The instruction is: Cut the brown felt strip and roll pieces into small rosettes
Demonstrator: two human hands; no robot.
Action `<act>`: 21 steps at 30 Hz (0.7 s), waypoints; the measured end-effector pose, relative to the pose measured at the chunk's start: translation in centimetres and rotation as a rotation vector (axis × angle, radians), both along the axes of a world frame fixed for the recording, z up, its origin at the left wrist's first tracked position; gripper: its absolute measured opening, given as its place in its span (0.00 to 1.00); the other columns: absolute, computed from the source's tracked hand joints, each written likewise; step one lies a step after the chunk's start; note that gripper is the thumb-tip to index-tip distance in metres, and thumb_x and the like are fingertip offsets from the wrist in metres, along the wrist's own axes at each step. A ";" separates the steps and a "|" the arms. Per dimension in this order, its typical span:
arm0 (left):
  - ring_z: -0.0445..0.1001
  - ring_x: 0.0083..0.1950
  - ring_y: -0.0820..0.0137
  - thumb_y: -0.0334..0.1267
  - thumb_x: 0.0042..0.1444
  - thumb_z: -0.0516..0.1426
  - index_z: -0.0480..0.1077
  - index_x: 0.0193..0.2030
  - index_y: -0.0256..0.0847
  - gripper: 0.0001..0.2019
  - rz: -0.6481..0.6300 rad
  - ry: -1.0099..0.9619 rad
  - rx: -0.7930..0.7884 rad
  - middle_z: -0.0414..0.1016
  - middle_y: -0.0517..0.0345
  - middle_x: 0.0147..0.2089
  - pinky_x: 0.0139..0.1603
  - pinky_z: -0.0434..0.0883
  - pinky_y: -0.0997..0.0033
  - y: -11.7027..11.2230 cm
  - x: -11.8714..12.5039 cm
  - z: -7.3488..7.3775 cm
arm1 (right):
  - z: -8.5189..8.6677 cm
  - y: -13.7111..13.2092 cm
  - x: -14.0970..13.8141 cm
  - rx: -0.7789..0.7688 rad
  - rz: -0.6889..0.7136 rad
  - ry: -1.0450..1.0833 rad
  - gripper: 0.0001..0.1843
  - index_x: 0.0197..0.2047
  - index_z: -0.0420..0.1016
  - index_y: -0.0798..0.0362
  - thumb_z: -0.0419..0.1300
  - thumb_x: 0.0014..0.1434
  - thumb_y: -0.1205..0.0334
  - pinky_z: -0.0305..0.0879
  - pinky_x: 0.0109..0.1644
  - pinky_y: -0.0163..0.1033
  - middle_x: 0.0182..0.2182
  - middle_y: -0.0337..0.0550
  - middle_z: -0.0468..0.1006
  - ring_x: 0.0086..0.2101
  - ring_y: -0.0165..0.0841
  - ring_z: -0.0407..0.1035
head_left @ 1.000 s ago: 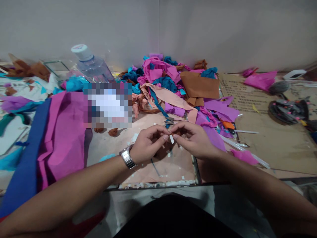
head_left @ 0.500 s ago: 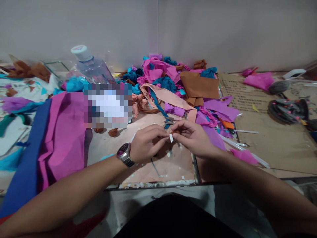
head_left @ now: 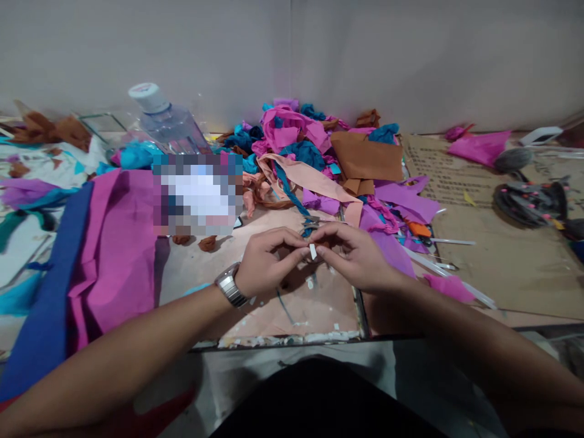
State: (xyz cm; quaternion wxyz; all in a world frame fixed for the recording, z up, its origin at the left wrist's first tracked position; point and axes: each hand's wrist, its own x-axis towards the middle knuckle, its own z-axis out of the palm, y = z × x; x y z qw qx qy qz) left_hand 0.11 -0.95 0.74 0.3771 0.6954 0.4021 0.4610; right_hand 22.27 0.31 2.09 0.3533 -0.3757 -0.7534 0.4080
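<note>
Over the work board (head_left: 255, 322), my left hand (head_left: 271, 258) and my right hand (head_left: 358, 255) meet fingertip to fingertip, both closed in a pinch. A small white strip (head_left: 312, 250) sticks out between the fingertips, next to my left thumb. Under the fingers of my right hand shows a bit of brown crepe paper (head_left: 325, 242), mostly hidden. Just beyond the hands lie metal pliers (head_left: 325, 222), touching a twisted teal paper strip (head_left: 287, 182). Two small brown paper balls (head_left: 207, 243) rest on the board to the left.
Scraps of coloured crepe paper (head_left: 305, 131) are heaped at the back. A clear bottle (head_left: 176, 128) with a white cap stands back left, beside a blurred-out patch. Folded pink paper (head_left: 121, 243) lies left. On the right, cardboard (head_left: 502, 261) carries a dark round pincushion-like thing (head_left: 529, 204).
Both hands stay pinched together at nearly the same spot. My fingers have shifted slightly, with the white strip a little further left and my left wrist turned a bit.
</note>
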 end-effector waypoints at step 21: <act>0.82 0.45 0.67 0.32 0.60 0.65 0.77 0.37 0.40 0.01 -0.052 0.010 0.245 0.84 0.49 0.43 0.48 0.78 0.66 0.6 -0.4 -0.4 | -0.7 -0.1 0.2 -0.274 0.077 0.234 0.25 0.61 0.71 0.47 0.69 0.62 0.64 0.76 0.58 0.44 0.51 0.46 0.79 0.52 0.36 0.77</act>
